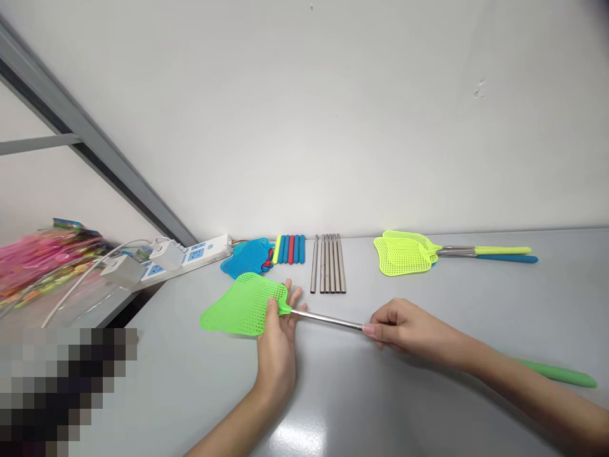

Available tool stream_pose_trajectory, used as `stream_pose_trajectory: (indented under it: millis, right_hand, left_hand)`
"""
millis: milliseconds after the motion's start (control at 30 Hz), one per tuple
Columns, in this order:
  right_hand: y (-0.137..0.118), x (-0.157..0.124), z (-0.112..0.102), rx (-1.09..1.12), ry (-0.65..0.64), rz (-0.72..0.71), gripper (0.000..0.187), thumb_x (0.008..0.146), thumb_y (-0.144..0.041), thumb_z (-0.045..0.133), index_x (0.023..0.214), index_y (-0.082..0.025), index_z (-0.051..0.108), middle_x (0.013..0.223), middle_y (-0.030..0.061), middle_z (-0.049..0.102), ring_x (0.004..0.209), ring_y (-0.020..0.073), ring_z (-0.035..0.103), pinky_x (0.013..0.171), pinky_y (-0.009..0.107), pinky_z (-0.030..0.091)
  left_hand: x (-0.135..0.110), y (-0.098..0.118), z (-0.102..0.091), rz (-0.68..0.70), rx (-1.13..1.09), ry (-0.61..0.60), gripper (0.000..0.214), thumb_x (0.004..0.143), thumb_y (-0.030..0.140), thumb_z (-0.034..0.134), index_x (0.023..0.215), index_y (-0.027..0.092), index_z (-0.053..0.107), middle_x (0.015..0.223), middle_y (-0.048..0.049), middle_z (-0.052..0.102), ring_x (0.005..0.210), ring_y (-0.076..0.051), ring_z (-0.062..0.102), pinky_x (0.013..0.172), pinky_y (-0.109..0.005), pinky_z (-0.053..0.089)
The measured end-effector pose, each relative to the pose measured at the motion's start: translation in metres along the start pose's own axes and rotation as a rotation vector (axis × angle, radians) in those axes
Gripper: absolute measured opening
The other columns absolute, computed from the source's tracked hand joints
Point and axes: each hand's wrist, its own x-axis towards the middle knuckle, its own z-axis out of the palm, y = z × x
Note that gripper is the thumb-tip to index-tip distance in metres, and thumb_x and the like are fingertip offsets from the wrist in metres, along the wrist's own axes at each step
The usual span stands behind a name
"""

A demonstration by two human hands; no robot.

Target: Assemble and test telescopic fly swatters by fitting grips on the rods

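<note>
My left hand [278, 355] grips the neck of a bright green fly swatter head [242, 304], its thumb on top and its fingers behind the mesh. A thin metal rod [328, 318] runs from that neck to the right. Its far end is pinched between the thumb and fingers of my right hand [404, 330]; the fingers hide the tip. A loose green handle [564, 373] lies on the table, partly covered by my right forearm.
Blue swatter heads [247, 257], several coloured handles [291, 249] and several metal rods [330, 266] lie along the wall. Swatters with yellow heads [404, 254] lie back right. A power strip [209, 251] with plugs and pink packaged goods [42, 260] are at the left.
</note>
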Motion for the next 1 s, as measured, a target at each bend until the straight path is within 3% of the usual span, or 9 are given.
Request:
stream_pose_trajectory:
  millis: [133, 267, 467, 667, 1000]
  right_hand:
    - [0.004, 0.0, 0.004, 0.137, -0.074, 0.043, 0.035, 0.078, -0.04, 0.048, 0.054, -0.014, 0.049, 0.043, -0.0067, 0.03, 0.04, 0.0053, 0.025, 0.038, 0.02, 0.017]
    - [0.004, 0.0, 0.006, 0.361, -0.209, 0.133, 0.037, 0.076, -0.042, 0.051, 0.051, -0.015, 0.044, 0.039, -0.0086, 0.025, 0.035, 0.0038, 0.018, 0.033, 0.019, 0.01]
    - [-0.007, -0.008, 0.003, 0.473, -0.335, 0.268, 0.037, 0.077, -0.042, 0.049, 0.052, -0.016, 0.042, 0.04, -0.0091, 0.022, 0.034, 0.0027, 0.014, 0.03, 0.017, 0.006]
    - [-0.007, -0.009, -0.001, 0.629, -0.574, 0.432, 0.037, 0.08, -0.039, 0.044, 0.051, -0.016, 0.039, 0.038, -0.0097, 0.019, 0.032, 0.0023, 0.006, 0.026, 0.015, 0.002]
    - [-0.006, -0.009, -0.004, 0.722, -0.746, 0.424, 0.033, 0.081, -0.034, 0.041, 0.053, -0.017, 0.041, 0.038, -0.0089, 0.022, 0.03, 0.0036, 0.008, 0.023, 0.014, 0.006]
  left_hand:
    - [-0.005, -0.005, -0.002, 0.015, -0.005, 0.018, 0.029, 0.087, 0.029, 0.039, 0.109, 0.018, 0.053, 0.128, -0.0078, 0.046, 0.113, -0.021, 0.047, 0.093, -0.038, 0.04]
    - [-0.009, -0.006, -0.005, 0.044, 0.016, -0.04, 0.031, 0.085, 0.033, 0.042, 0.112, 0.021, 0.053, 0.132, -0.0054, 0.043, 0.116, -0.021, 0.045, 0.092, -0.035, 0.041]
    - [-0.022, 0.0, -0.005, 0.165, 0.072, -0.086, 0.036, 0.086, 0.042, 0.038, 0.116, 0.027, 0.052, 0.135, -0.0023, 0.037, 0.121, -0.021, 0.039, 0.094, -0.033, 0.04]
    - [-0.037, 0.003, -0.002, 0.198, 0.108, -0.108, 0.04, 0.088, 0.045, 0.032, 0.122, 0.03, 0.046, 0.136, -0.0004, 0.037, 0.123, -0.019, 0.036, 0.093, -0.029, 0.04]
    - [-0.047, 0.004, -0.003, 0.178, 0.069, -0.108, 0.038, 0.087, 0.047, 0.032, 0.121, 0.035, 0.047, 0.137, 0.0046, 0.035, 0.124, -0.017, 0.034, 0.095, -0.026, 0.04]
